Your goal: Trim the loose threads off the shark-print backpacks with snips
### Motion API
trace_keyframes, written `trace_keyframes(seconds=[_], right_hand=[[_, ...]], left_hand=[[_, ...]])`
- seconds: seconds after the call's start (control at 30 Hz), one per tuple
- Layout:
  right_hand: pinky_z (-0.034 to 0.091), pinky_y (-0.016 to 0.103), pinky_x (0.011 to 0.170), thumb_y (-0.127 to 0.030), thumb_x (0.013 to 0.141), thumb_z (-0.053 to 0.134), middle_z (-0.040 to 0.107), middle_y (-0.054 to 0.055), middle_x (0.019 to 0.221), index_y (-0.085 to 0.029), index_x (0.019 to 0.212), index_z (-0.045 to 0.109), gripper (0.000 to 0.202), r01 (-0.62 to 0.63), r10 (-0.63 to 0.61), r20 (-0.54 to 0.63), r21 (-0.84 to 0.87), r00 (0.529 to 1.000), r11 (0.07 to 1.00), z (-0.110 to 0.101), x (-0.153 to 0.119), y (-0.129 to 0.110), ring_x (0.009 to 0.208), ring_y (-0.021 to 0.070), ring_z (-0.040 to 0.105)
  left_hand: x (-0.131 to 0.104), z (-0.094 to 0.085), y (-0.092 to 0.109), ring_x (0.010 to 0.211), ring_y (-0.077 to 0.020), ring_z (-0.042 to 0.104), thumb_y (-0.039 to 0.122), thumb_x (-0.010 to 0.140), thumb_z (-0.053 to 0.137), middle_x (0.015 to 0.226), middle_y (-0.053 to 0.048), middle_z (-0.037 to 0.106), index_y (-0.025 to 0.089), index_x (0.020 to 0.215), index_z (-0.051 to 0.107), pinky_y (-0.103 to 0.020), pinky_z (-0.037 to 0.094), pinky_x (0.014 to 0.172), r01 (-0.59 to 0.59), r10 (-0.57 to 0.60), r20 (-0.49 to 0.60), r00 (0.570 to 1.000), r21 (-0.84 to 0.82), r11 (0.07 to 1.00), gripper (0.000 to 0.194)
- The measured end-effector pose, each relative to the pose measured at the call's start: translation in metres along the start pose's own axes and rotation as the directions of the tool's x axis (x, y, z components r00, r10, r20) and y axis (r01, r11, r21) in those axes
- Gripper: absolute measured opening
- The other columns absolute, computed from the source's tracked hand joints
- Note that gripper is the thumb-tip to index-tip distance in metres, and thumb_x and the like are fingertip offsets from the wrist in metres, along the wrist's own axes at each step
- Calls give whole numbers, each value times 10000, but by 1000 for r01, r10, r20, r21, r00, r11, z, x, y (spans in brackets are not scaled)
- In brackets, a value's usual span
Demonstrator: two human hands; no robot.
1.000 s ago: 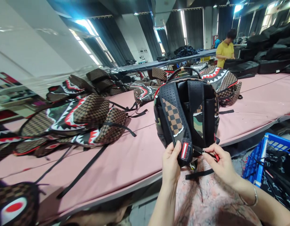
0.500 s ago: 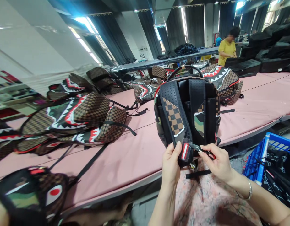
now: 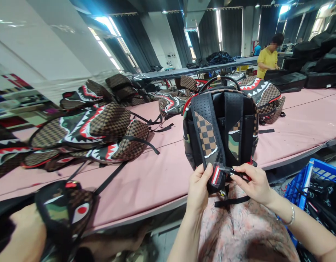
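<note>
At table's point(image 3: 165, 167) near edge, my L hand point(image 3: 198, 187) pinches the backpack's point(image 3: 219, 109) shoulder strap point(image 3: 206, 136) (prob. soft, light; best gripped low), R hand point(image 3: 254, 183) a small dark piece point(image 3: 232, 171).

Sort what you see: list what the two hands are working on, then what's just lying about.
In hand:
- backpack
- its shoulder strap, pinched by the left hand
- small dark item in the right hand, too unclear to name

Lying about:
- shark-mouth backpacks on the pink table
- blue crate
- piled black bags
</note>
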State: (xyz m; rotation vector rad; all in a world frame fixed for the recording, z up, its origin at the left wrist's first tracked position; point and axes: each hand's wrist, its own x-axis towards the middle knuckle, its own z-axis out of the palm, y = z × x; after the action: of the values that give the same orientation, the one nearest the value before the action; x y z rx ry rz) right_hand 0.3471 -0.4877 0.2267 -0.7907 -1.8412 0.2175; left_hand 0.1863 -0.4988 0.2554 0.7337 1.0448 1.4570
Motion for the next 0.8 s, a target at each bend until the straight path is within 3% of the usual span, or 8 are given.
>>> trace_keyframes(seconds=[0.3, 0.57, 0.7, 0.8], right_hand=[[517, 218, 592, -237, 824, 555, 680, 50, 772, -166, 887, 583, 99, 133, -130, 56, -49, 990, 990, -6, 13, 2, 666, 133, 643], [497, 213, 557, -209, 816, 565, 669, 43, 733, -164, 881, 576, 80, 185, -182, 68, -32, 981, 982, -6, 22, 1, 621, 122, 623], [477, 201, 523, -233, 814, 565, 666, 34, 728, -166, 863, 584, 85, 88, -91, 85, 39, 992, 995, -8, 24, 4, 597, 114, 611], [435, 197, 468, -280, 811, 564, 650, 21, 697, -169, 847, 593, 121, 32, -38, 164, 40, 986, 999, -15, 28, 7, 535, 100, 567]], left_hand=[[-2, -4, 4, 607, -108, 563, 367, 617, 721, 738, -19, 665, 132, 817, 671, -217, 453, 594, -12, 11, 35, 999, 21, 1000, 312], [-4, -4, 12, 556, -96, 551, 398, 646, 698, 637, -8, 649, 127, 749, 664, -190, 433, 542, -4, 3, 105, 994, 7, 1000, 292], [-3, -5, 15, 525, -98, 550, 405, 650, 693, 610, -9, 648, 126, 714, 650, -197, 433, 529, 5, -5, 115, 993, 7, 1000, 289], [-3, -8, 17, 531, -119, 572, 416, 667, 675, 622, -31, 660, 121, 754, 655, -218, 448, 535, 18, -20, 143, 990, 18, 1000, 308]])
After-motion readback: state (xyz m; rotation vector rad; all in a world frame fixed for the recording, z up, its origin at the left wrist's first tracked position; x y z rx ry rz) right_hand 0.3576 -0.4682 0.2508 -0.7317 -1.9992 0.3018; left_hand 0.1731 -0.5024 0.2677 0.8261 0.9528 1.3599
